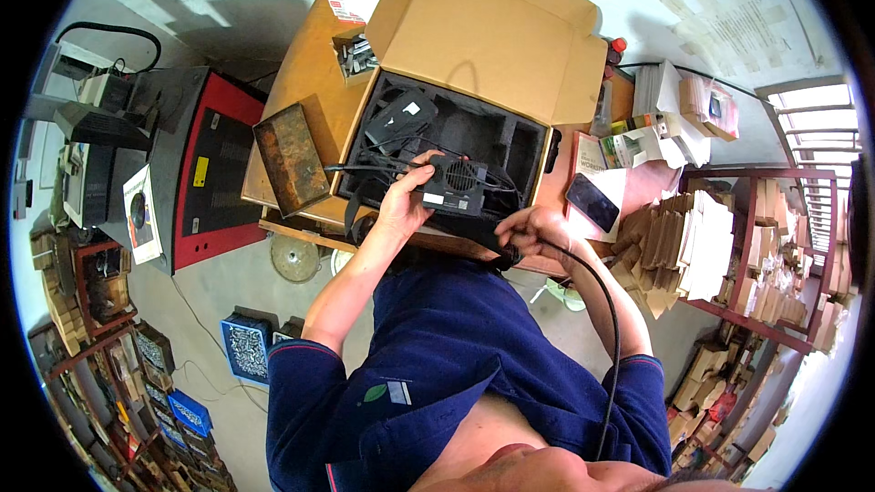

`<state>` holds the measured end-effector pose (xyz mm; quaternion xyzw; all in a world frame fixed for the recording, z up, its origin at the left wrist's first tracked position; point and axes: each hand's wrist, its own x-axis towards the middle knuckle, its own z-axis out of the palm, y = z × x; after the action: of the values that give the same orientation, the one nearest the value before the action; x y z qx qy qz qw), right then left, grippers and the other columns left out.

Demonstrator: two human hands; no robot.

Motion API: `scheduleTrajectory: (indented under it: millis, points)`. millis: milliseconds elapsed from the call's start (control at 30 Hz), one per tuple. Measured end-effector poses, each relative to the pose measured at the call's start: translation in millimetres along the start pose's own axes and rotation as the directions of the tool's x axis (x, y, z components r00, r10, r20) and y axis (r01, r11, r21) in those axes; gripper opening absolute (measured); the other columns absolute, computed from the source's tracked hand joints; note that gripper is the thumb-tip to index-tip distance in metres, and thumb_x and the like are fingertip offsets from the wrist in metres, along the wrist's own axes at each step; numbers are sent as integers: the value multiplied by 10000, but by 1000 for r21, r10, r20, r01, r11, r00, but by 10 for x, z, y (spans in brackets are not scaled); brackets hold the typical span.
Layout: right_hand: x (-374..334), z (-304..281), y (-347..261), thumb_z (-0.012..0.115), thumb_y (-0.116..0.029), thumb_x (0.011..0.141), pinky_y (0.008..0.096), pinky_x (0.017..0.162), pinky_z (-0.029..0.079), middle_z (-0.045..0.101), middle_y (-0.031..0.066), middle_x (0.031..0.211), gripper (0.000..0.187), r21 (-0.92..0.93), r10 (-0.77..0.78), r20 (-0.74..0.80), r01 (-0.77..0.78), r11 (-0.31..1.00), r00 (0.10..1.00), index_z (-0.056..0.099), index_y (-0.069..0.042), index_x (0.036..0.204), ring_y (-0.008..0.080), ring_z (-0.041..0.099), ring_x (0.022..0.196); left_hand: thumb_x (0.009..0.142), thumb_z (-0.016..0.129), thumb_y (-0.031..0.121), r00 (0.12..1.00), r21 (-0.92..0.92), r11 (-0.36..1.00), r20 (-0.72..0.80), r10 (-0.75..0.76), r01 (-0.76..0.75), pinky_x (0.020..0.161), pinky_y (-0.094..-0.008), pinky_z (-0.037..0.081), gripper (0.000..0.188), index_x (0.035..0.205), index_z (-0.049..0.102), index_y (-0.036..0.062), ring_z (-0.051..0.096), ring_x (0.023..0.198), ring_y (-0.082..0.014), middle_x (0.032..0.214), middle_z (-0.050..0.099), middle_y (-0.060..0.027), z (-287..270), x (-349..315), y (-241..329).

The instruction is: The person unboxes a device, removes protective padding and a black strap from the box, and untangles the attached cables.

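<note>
My left hand (406,198) is closed around the left end of a black electronic box (454,184) with a round vent grille and white labels. The box is held over the near part of an open cardboard box (492,32) lined with black foam (465,102). My right hand (540,231), at the cardboard box's near right corner, has its fingers curled on a black cable (612,310), which runs down past my right arm toward my body. Several thinner black cables lie beside the electronic box. Another black device (401,118) with a white label rests in the foam's left part.
A rusty metal tray (293,159) lies left of the cardboard box on the wooden table. A small box of metal parts (355,55) is behind it. On the right are a dark phone (592,202) and stacked cardboard pieces (679,241). A red-and-black cabinet (219,169) stands left.
</note>
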<state>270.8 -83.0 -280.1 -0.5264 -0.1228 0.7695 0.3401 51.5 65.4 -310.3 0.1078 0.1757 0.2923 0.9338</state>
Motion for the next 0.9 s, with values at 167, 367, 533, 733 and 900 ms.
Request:
scheduleTrajectory:
  millis: [167, 367, 533, 733, 900]
  points:
    - [-101, -303, -334, 415, -101, 870, 198, 409, 214, 545, 60, 790, 303, 76, -82, -140, 93, 993, 987, 625, 58, 1020, 41, 292, 477, 826, 577, 89, 998, -1, 1000, -54, -17, 17, 847, -364, 525, 272, 1088, 539, 24, 622, 972, -257, 1114, 613, -175, -280, -23, 26]
    - [-25, -305, -803, 367, -103, 851, 187, 417, 224, 540, 75, 839, 374, 72, -383, -283, 418, 906, 879, 578, 111, 1073, 43, 307, 514, 816, 587, 155, 998, 38, 999, 65, -5, 2, 944, -420, 471, 365, 1141, 499, 15, 554, 1114, -351, 1261, 493, -305, -265, 29, 27]
    - [69, -385, -878, 389, -91, 856, 176, 429, 236, 558, 65, 818, 335, -179, -293, -237, 254, 950, 926, 614, 88, 1029, 26, 308, 510, 807, 606, 178, 992, -5, 1000, 122, 10, -9, 955, -444, 469, 383, 1141, 511, 19, 542, 1125, -373, 1292, 447, -329, -127, -47, 165]
    - [373, -183, -594, 447, -155, 909, 187, 381, 237, 550, 11, 721, 302, -199, -112, -107, 89, 976, 988, 626, 69, 1004, 21, 350, 466, 798, 627, 228, 961, -84, 996, 275, 25, -2, 959, -511, 456, 428, 1168, 521, 42, 499, 1164, -434, 1290, 441, -332, 68, -59, 134]
    - [604, -217, -721, 456, -145, 865, 196, 447, 308, 560, 59, 748, 338, -256, -370, -288, 301, 918, 883, 616, 96, 1039, 61, 376, 497, 802, 625, 206, 955, -66, 998, 296, 12, 8, 988, -522, 425, 441, 1194, 516, 37, 482, 1182, -442, 1277, 457, -323, 119, -50, 48]
